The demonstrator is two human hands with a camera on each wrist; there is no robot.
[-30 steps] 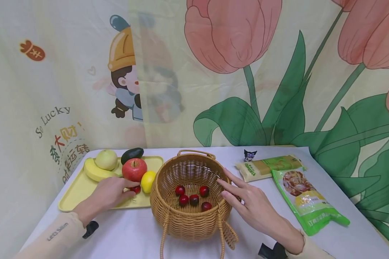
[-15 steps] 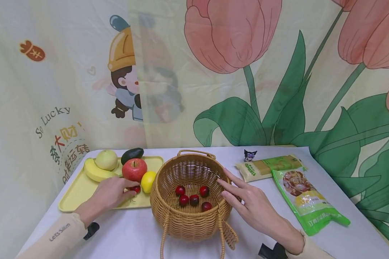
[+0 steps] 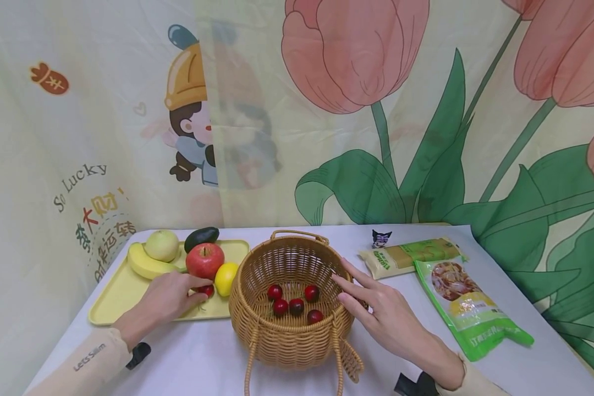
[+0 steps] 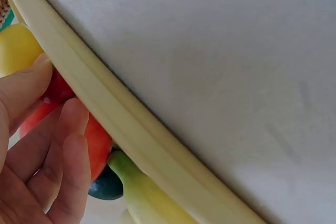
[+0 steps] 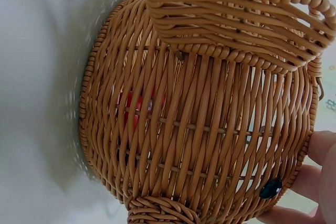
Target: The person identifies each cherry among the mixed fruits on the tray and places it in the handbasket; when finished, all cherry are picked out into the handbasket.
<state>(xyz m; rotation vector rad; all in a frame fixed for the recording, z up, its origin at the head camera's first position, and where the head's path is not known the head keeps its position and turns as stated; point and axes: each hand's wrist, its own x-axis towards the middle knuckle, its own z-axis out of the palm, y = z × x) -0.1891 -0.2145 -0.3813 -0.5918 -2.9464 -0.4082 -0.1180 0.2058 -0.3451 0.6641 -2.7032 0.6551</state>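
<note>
My left hand [image 3: 162, 298] pinches a dark red cherry [image 3: 207, 291] between thumb and fingers, low over the yellow tray [image 3: 110, 304]. In the left wrist view the cherry [image 4: 59, 88] shows between the fingertips, beside the tray's rim [image 4: 113, 119]. A yellow lemon [image 3: 226, 279] and a red apple [image 3: 205, 260] lie close by. My right hand [image 3: 391, 311] rests with extended fingers against the right rim of a brown wicker basket [image 3: 292, 349]. Several cherries [image 3: 296, 307] lie on the basket's floor. The right wrist view shows the basket's woven side [image 5: 194, 124] with fingers [image 5: 307, 182] at its edge.
A banana [image 3: 148, 262], a pale green round fruit [image 3: 161, 245] and a dark avocado-like fruit [image 3: 201, 236] share the tray. To the right lie a green bag [image 3: 475, 308] and a tan packet [image 3: 413, 256], with a small dark figurine [image 3: 381, 238] behind. The basket's handle [image 3: 250, 363] hangs in front.
</note>
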